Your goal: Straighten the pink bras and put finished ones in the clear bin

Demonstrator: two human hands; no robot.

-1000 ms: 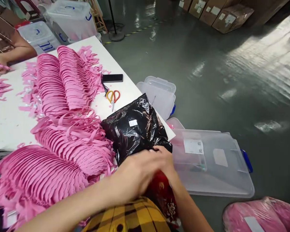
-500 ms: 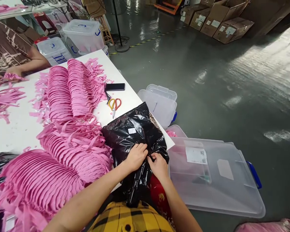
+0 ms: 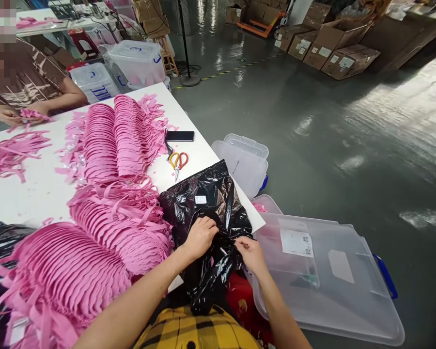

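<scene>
A shiny black plastic bag (image 3: 221, 198) with a small white label (image 3: 200, 199) lies over the near corner of the white table (image 3: 189, 118). My left hand (image 3: 202, 236) has its fingers closed on a gathered fold in the middle of the bag. Right of it, my right hand (image 3: 250, 253) pinches the bag's plastic between thumb and fingers. Part of the bag hangs down towards my lap. Beyond the bag lie scissors (image 3: 178, 164) with yellow and red handles, and a dark phone (image 3: 180, 136).
Stacked rows of pink fabric pieces with straps (image 3: 100, 140) cover the table to the left. Clear plastic bins (image 3: 334, 310) stand on the floor at right. Across the table sits a person (image 3: 32, 82) handling pink pieces. Cardboard boxes (image 3: 349, 60) stand far back.
My hands have moved apart, the right one shifting rightwards, and the plastic between them is spread wider. The whole view has shifted slightly.
</scene>
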